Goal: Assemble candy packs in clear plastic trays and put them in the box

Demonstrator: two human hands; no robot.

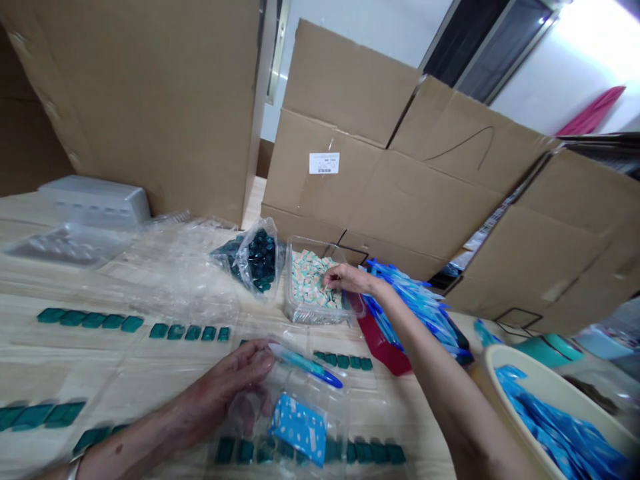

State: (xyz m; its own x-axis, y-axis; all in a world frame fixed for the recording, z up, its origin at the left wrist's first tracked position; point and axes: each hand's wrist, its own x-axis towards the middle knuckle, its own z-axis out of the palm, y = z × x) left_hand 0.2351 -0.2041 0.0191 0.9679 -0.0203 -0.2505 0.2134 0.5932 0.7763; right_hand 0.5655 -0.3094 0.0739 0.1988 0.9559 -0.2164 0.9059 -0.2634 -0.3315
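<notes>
My left hand (250,373) is closed on the edge of a clear plastic package (336,407), low in the middle. Inside or on it lie a blue pen-like tool (310,367) and a blue packet with white dots (299,425). Farther forward, my right hand (345,277) reaches into a clear plastic box (315,313) full of small pale green and pinkish pieces (310,270). Its fingers are pinched together among the pieces. Whatever is between the fingertips is too small to make out.
Rows of teal gem-like pieces (93,320) lie across the table. A bag of dark teal pieces (263,257) stands left of the box. On the right are a red bin of blue pen-like tools (415,307) and a cream tub (493,373) with blue packets. Cardboard (360,187) stands behind.
</notes>
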